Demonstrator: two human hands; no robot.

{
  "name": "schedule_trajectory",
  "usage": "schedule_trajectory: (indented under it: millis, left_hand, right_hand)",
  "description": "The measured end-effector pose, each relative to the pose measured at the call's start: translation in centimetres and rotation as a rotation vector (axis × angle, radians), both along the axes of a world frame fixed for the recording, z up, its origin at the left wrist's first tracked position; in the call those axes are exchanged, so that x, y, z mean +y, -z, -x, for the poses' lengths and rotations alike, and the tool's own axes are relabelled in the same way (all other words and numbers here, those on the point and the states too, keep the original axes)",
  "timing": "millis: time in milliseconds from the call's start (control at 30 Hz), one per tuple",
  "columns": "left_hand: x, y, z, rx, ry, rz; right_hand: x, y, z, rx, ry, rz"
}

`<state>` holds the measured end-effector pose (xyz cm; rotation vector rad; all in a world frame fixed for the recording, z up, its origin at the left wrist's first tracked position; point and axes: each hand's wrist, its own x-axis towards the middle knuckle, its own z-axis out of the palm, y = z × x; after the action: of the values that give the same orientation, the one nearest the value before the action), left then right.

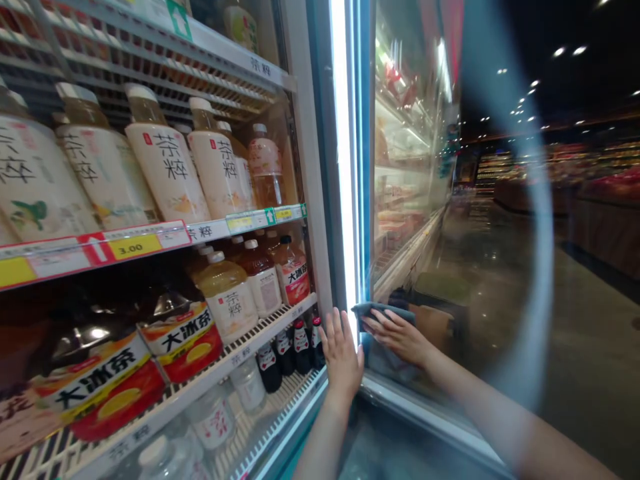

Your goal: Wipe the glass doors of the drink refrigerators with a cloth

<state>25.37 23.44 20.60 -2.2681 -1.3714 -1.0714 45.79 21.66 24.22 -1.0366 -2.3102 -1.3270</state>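
Observation:
My left hand (343, 360) has its fingers stretched out, flat against the fridge's inner side frame beside the bright vertical light strip (346, 167). In my right hand (397, 337) is a dark grey-blue cloth (387, 311), pressed under the fingers against the edge where the light strip meets the glass door (413, 220). Part of the cloth is hidden by the fingers. Just left of my left hand, small dark bottles with red caps (301, 347) stand on a low shelf.
Slatted shelves with price rails (131, 248) hold white-labelled tea bottles (167, 167) and large iced tea bottles (183, 337). A low door frame rail (425, 413) runs below my right arm. Beyond the glass lie a shiny floor (493, 260) and store displays (550, 163).

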Motion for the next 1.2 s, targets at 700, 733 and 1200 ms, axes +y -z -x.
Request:
schedule_trajectory:
  millis: [700,733,1200]
  left_hand:
    - [-0.2,0.2,-1.0,0.038,0.043,0.094]
    - [-0.3,0.5,-1.0,0.034,0.031,0.096]
    - [-1.0,1.9,-1.7,0.027,0.083,0.065]
  right_hand:
    - [0.7,-2.1,1.3,0.223,0.157,0.050]
    - [0.6,-0.4,1.5,0.213,0.139,0.048]
    - [-2.4,-1.0,-0.4,0.259,0.248,0.027]
